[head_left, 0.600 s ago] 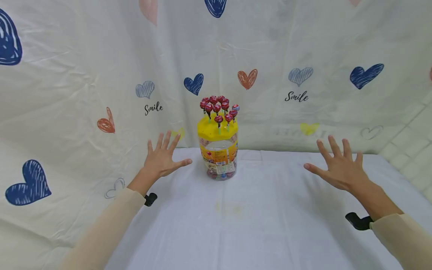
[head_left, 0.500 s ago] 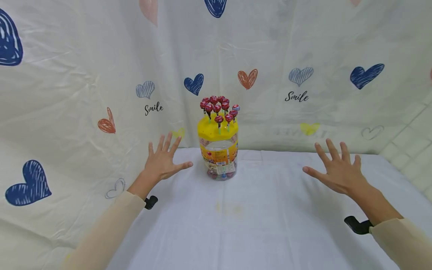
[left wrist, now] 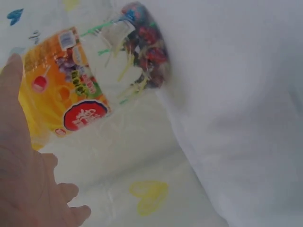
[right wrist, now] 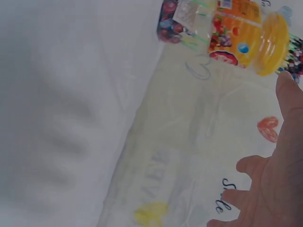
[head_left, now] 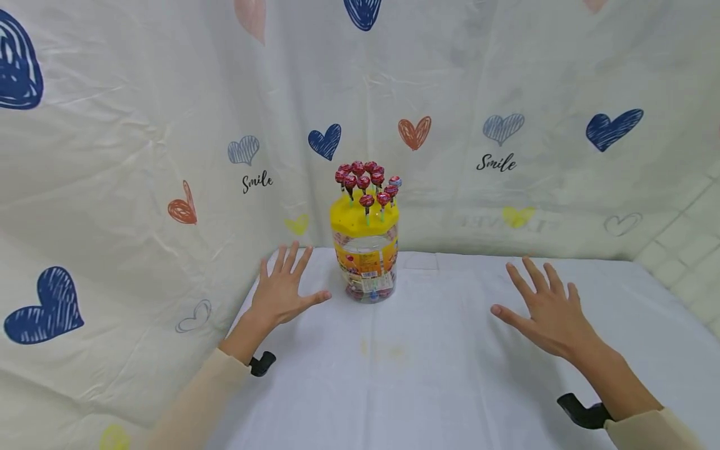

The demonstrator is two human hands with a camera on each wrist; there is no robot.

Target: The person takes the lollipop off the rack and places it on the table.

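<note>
A clear plastic jar [head_left: 365, 262] with a yellow lid [head_left: 364, 220] stands upright toward the back of the table. Several red-wrapped lollipops [head_left: 363, 182] stick up out of the lid, and more lie at the jar's bottom, as the left wrist view shows [left wrist: 152, 54]. My left hand [head_left: 281, 294] hovers left of the jar, fingers spread and straight, apart from it. Farther off on the right, my right hand [head_left: 548, 315] is held over the table with its fingers likewise spread. Neither hand holds anything.
A white cloth covers the table [head_left: 416, 387]. Behind it and at the left hangs a pale curtain [head_left: 450, 75] printed with hearts and the word Smile. White tiled wall [head_left: 686, 244] shows at the right edge. Each wrist wears a black camera mount [head_left: 262, 364].
Both hands have come lower and nearer to the person, and each has shifted slightly inward. The jar and its lollipops stay where they were.
</note>
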